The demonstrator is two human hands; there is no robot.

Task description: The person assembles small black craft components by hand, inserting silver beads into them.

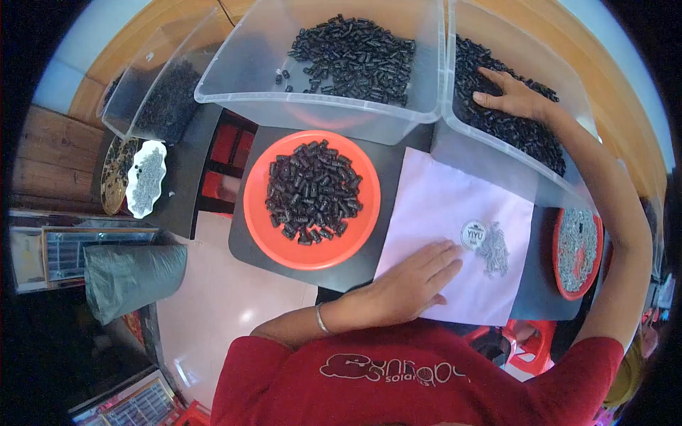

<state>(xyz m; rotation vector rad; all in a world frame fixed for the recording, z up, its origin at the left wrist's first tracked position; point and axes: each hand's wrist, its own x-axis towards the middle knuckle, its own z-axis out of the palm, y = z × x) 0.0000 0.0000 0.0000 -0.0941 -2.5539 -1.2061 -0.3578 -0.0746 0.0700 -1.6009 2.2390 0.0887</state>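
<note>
Fingers (442, 261) of the left hand (401, 287) lie loosely extended on a pale pinkish sheet (426, 213), unclenched, with nothing visibly gripped; what may be under the palm cannot be seen. The right hand (517, 96) rests in the right-hand clear tub (490, 145), thumb and forefinger spread over black cylindrical pieces (526, 145), with no piece visibly grasped. A metal bangle (322, 319) circles the left wrist. Just beyond the left fingertips sits a round white label (472, 235) bearing dark lettering and a small emblem; small silvery pieces (494, 252) are heaped at its right edge. Left of the sheet, an orange-red basin (256, 213) holds more black pieces, and a second clear tub (241, 92) of them stands behind it. To the sheet's right, a smaller red basin (599, 241) contains silvery pieces. The dark red shirt (398, 397) carries pale printed lettering and a cloud-like outline. Farther left are a scalloped white dish (141, 204) of silvery bits and a grey-green sack (131, 273).
</note>
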